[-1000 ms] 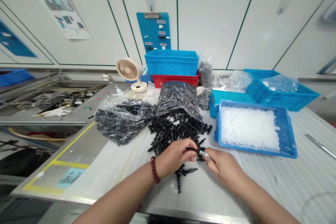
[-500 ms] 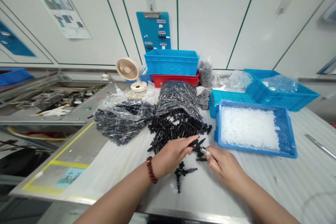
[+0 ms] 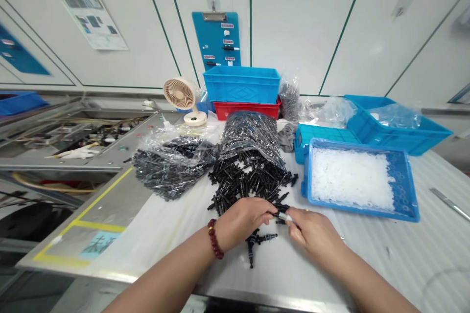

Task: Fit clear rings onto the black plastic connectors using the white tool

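Observation:
My left hand (image 3: 247, 219), with a red bead bracelet at the wrist, pinches one end of a thin black part (image 3: 273, 213). My right hand (image 3: 312, 230) is closed on a small white and silver tool (image 3: 285, 217), whose tip meets that black part between the hands. Behind my left hand a heap of black parts (image 3: 238, 183) spills from a clear bag (image 3: 251, 132). A few black parts with pale rings (image 3: 251, 249) lie on the table below the hands.
At the right a blue tray (image 3: 406, 181) holds small white rings (image 3: 350, 176). Another bag of black parts (image 3: 172, 166) lies left of the heap. Behind stand a fan (image 3: 179, 94), a blue bin (image 3: 242, 87) on a red bin (image 3: 246, 110), and a ruler-like metal strip (image 3: 450, 203) rests far right.
My left fingers have lowered and closed on a black part. The tool in my right hand now meets that part, and the hands are closer together.

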Tool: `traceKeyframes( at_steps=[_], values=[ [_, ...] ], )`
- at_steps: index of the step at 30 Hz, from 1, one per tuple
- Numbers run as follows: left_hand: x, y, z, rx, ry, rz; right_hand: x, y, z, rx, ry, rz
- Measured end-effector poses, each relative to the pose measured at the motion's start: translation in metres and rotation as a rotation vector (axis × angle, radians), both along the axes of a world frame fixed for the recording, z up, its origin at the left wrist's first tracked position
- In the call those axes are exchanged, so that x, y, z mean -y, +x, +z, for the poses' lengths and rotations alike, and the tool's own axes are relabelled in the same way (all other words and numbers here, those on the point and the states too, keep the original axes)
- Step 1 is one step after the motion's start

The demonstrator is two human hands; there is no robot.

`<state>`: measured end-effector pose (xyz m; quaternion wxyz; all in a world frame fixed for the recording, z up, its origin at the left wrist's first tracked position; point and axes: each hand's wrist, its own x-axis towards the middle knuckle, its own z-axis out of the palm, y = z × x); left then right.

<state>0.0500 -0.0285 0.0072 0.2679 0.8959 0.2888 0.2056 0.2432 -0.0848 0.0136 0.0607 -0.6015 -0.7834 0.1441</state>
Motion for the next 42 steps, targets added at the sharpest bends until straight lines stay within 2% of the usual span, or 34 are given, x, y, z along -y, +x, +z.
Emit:
traceKeyframes(
  at_steps=[5, 9, 15, 19, 24, 28, 35, 42],
  values=[
    [0.002, 0.002, 0.001, -0.09, -0.079, 0.036, 0.001, -0.002, 0.003, 0.022, -0.032, 0.055],
    [0.005, 0.005, 0.005, -0.156, -0.129, 0.007, 0.003, -0.003, -0.001, -0.02, -0.006, 0.096],
    [0.009, 0.007, 0.008, -0.213, -0.126, 0.0, 0.004, -0.005, -0.004, 0.001, 0.008, 0.022],
    [0.008, 0.005, 0.005, -0.154, -0.133, -0.017, 0.004, -0.003, -0.003, 0.002, 0.003, -0.005],
    [0.002, 0.001, -0.003, -0.024, -0.021, -0.041, 0.004, -0.002, 0.001, -0.117, 0.0, 0.084],
    [0.0, 0.0, -0.007, 0.034, 0.028, -0.054, 0.002, -0.002, 0.004, -0.13, -0.024, 0.085],
    [0.003, 0.0, -0.002, 0.107, 0.011, -0.06, 0.002, -0.001, -0.001, -0.113, -0.015, 0.061],
    [0.002, -0.001, 0.0, 0.088, -0.002, -0.036, 0.004, 0.0, 0.003, -0.197, -0.008, 0.115]
  ],
)
